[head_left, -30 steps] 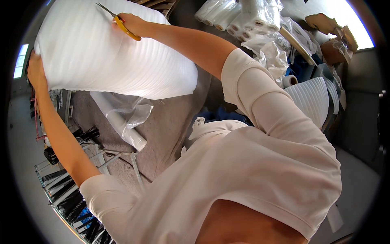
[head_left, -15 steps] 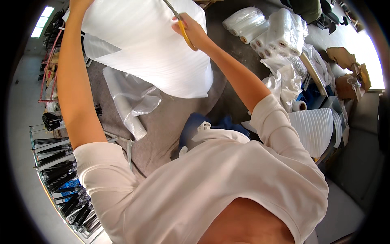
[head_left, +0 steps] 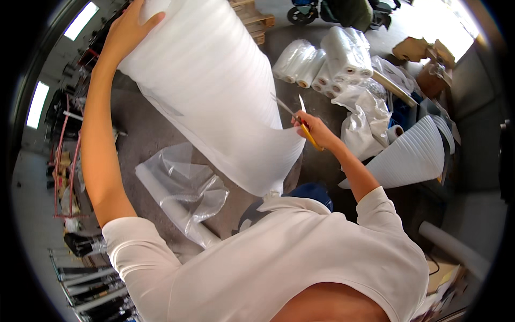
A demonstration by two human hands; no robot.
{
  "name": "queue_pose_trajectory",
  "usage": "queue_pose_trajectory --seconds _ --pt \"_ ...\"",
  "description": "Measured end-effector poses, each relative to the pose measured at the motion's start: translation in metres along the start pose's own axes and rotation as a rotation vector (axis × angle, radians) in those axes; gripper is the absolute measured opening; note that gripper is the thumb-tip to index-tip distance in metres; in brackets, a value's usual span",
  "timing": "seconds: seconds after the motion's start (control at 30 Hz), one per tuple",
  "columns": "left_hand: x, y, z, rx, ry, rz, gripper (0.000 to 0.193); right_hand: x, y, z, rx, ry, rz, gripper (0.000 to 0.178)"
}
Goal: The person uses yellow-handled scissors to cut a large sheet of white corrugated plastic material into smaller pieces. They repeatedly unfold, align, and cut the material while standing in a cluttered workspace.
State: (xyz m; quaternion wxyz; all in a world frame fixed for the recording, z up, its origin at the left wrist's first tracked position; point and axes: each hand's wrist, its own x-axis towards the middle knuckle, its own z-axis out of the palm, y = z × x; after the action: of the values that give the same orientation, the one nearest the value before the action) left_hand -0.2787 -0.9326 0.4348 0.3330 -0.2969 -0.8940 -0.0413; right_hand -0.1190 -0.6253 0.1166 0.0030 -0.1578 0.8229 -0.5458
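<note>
A large roll of white foam sheet [head_left: 214,96] slants from the upper left toward my body. My left hand [head_left: 126,32] lies on its upper left side, thumb spread over the foam; the fingertips run toward the picture's top edge. My right hand [head_left: 315,131], at the roll's right side, is closed on yellow-handled scissors [head_left: 306,130]. Their blades are apart and point up and left, one tip close to the foam. A loose flap of foam stretches to the right hand; whether the fingers pinch it I cannot tell.
A tube roll with loose clear film [head_left: 177,198] lies on the floor to the left. Wrapped film rolls [head_left: 346,53] are stacked at the back right, near a white bag [head_left: 365,121] and a ribbed foam piece [head_left: 413,155]. Racks [head_left: 67,161] stand at the far left; a wooden pallet [head_left: 252,19] lies behind.
The view has shifted. The foam now reaches closer to my body, and the right hand with the scissors has come down along its right side. The scissor blades now show apart.
</note>
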Motion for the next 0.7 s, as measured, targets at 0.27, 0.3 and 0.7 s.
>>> queue_pose_trajectory --seconds 0.27,0.3,0.7 --pt "-0.001 -0.087 -0.017 -0.4 -0.415 -0.074 0.062 -0.07 -0.046 0.024 -0.533 0.501 0.109 0.019" --pt "0.002 -0.098 -0.017 -0.433 -0.459 -0.089 0.062 -0.075 -0.052 0.015 -0.573 0.598 0.128 0.02" --pt "-0.002 -0.138 -0.007 -0.379 -0.456 0.032 0.087 -0.078 -0.135 -0.188 -1.491 1.116 -0.112 0.022"
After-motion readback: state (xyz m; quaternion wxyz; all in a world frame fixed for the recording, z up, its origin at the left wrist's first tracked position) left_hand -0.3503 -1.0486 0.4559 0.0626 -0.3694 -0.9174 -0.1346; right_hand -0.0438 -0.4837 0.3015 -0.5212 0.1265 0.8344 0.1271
